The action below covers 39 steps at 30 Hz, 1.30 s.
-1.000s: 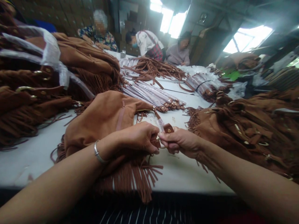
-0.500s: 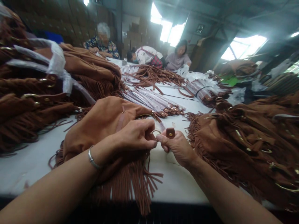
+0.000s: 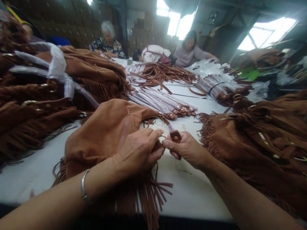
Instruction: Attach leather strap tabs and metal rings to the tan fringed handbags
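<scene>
A tan suede fringed bag (image 3: 105, 131) lies on the white table (image 3: 192, 191) in front of me. My left hand (image 3: 137, 150) rests on the bag's near corner and pinches its metal ring (image 3: 163, 138) and the suede around it. My right hand (image 3: 185, 148) grips the end of a brown strap (image 3: 175, 136) with a brass stud, right beside the ring. The strap runs back toward the bag's top edge, partly wrapped in clear plastic. Fringe hangs off the bag toward the table's near edge.
Piles of brown fringed bags (image 3: 35, 95) stand at my left and more fringed bags (image 3: 263, 140) at my right. Bundles of wrapped straps (image 3: 165, 102) and loose straps (image 3: 158, 72) lie mid-table. Three people (image 3: 187, 48) sit at the far end.
My left hand has slid forward over the bag's corner and both hands have shifted slightly right. The strap end stays in my right hand, close to the ring.
</scene>
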Each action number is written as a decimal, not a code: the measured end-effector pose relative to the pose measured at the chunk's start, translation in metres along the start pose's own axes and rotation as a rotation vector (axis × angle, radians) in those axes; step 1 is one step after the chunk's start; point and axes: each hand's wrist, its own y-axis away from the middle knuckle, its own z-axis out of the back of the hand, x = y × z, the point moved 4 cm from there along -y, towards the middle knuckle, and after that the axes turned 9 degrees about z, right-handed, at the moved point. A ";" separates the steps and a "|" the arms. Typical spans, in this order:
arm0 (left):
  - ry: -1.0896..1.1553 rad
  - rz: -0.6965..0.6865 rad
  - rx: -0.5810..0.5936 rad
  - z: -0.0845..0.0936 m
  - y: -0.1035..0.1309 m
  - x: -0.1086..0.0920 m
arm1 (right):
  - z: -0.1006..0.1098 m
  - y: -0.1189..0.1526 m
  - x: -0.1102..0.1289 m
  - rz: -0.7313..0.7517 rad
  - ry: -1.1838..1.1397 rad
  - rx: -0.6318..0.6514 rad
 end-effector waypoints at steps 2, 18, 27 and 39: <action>0.126 0.003 -0.006 0.001 -0.002 0.006 | 0.001 -0.002 -0.001 -0.030 -0.015 0.090; 0.222 0.009 -0.060 -0.004 0.000 0.022 | 0.023 -0.022 -0.003 -0.039 -0.056 0.098; 0.282 0.012 0.026 -0.006 0.002 0.022 | 0.016 -0.038 0.002 0.005 0.128 0.260; 0.350 -0.079 0.055 -0.005 0.004 0.021 | 0.018 -0.044 0.002 0.017 0.115 0.484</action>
